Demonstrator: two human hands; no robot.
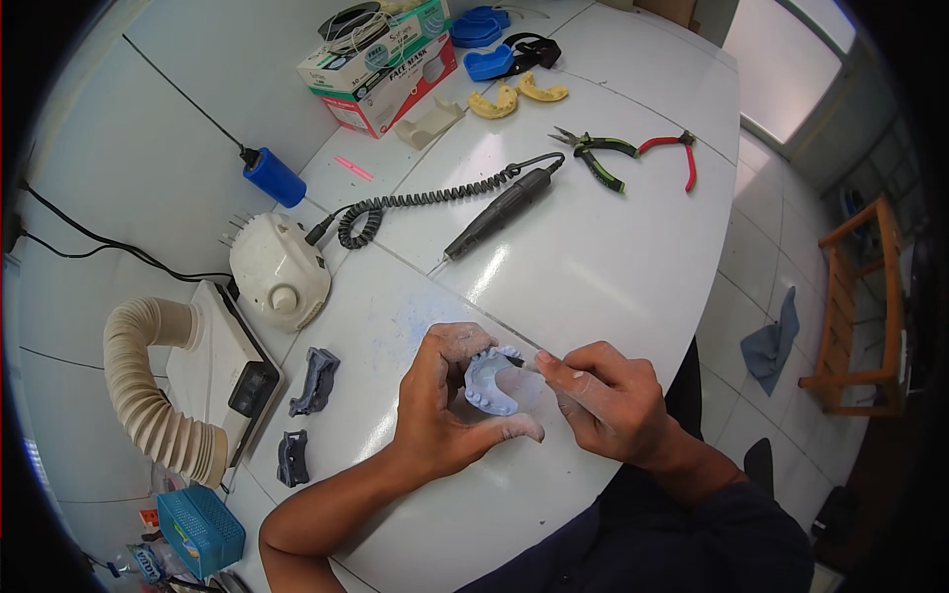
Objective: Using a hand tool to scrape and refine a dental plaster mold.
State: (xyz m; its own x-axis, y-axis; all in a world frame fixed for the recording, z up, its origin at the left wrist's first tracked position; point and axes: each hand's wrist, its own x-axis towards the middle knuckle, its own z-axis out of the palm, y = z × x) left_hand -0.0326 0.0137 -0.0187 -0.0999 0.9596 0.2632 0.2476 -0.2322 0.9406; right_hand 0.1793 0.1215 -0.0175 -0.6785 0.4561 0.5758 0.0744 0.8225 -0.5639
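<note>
A light blue plaster dental cast (486, 385), horseshoe-shaped with a row of teeth, sits in my left hand (432, 405). That hand's fingers and thumb curl around its left side, and pale dust coats them. My right hand (615, 403) pinches a slim tool (524, 364) whose dark tip meets the teeth at the cast's upper right edge. Most of the tool is hidden by the fingers, so its exact kind cannot be made out. Blue powder (410, 311) is scattered on the white tiled table (554, 287) just beyond the hands.
Left of my hands lie two dark grey plastic pieces (314, 381), a dust extractor with a ribbed hose (148, 395) and a white motor unit (280, 277). Farther off are its handpiece (499, 214), pliers (598, 158), yellow dental casts (494, 101), blue trays (488, 63) and boxes (386, 84).
</note>
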